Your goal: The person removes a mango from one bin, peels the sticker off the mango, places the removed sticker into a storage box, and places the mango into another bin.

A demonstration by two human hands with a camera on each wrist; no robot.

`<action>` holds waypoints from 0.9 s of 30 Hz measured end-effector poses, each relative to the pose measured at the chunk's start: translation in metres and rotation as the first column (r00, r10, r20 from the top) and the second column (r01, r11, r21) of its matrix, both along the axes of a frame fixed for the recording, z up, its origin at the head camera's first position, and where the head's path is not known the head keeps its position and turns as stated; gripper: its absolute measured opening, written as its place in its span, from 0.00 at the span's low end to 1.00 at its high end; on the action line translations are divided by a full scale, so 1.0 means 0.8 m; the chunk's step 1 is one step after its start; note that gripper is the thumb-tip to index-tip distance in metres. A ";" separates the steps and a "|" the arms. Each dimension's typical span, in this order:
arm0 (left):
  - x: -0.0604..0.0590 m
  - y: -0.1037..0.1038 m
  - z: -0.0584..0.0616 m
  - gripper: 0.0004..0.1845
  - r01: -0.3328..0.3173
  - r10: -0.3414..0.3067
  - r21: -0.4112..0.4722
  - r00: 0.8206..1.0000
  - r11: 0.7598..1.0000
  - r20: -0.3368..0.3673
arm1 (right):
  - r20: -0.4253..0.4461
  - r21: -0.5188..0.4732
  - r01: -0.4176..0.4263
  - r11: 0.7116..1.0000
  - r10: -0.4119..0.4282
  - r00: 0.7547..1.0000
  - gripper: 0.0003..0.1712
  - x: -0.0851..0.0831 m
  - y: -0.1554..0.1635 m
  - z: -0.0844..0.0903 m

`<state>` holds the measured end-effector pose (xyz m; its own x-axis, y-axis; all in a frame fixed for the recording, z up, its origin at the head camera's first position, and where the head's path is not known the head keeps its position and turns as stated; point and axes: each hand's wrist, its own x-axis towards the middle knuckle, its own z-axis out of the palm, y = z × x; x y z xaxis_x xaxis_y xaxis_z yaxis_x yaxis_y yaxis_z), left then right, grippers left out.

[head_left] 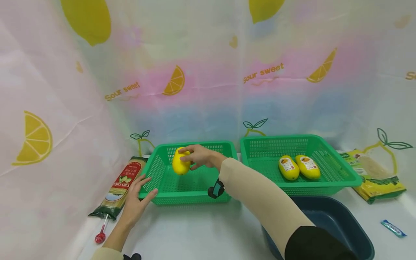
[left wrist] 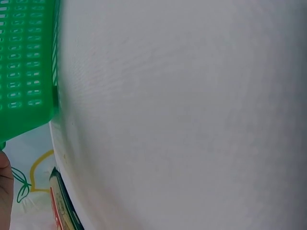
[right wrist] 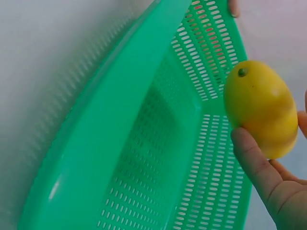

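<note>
Head view: the right hand (head_left: 199,156) grips a yellow mango (head_left: 180,163), fingers curled over its top, holding it above the floor of the left green basket (head_left: 190,193). The left hand (head_left: 138,196) lies with fingers spread and straight against that basket's near-left corner, thumb on the front rim. Just left of the left hand lie a pasta packet (head_left: 121,185) and, nearer the person, a red lollipop (head_left: 100,236). Well to the right of the right hand stands a second green basket (head_left: 338,169) with 2 labelled mangoes (head_left: 298,167); a dark blue tub (head_left: 344,224) sits under the right forearm, with a yellow-green bag (head_left: 377,178) and a small blue sachet (head_left: 393,228) further right on the bench (head_left: 201,234).

Left wrist view: mostly bare bench, a basket corner and a sliver of skin at the left edge.

Right wrist view: thumb and fingers pinch the mango over the basket's mesh.

Count: 3 mangoes, 2 green baskets, 1 tub.

Risk, as I judge it: the smooth fruit could slip and roll, or the light basket could slide if the left hand eases off.
</note>
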<state>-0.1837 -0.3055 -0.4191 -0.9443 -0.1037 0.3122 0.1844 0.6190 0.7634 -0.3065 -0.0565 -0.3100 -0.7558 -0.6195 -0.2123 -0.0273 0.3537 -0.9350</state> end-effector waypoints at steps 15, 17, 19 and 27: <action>0.006 -0.001 0.001 0.29 -0.006 0.006 0.011 1.000 1.000 -0.006 | 0.020 0.048 -0.047 0.998 0.046 0.999 0.28 0.001 -0.006 -0.014; 0.006 -0.001 0.001 0.29 -0.008 0.008 0.011 1.000 1.000 -0.005 | 0.021 0.052 -0.058 0.997 0.057 0.998 0.28 0.001 -0.007 -0.017; 0.006 -0.001 0.000 0.30 -0.010 0.010 0.014 1.000 1.000 -0.001 | 0.023 0.061 -0.063 0.996 0.062 0.998 0.28 0.001 -0.008 -0.019; 0.004 0.000 0.000 0.29 -0.007 0.007 0.024 1.000 1.000 0.000 | 0.039 0.086 -0.069 0.994 0.066 0.997 0.28 0.000 -0.010 -0.023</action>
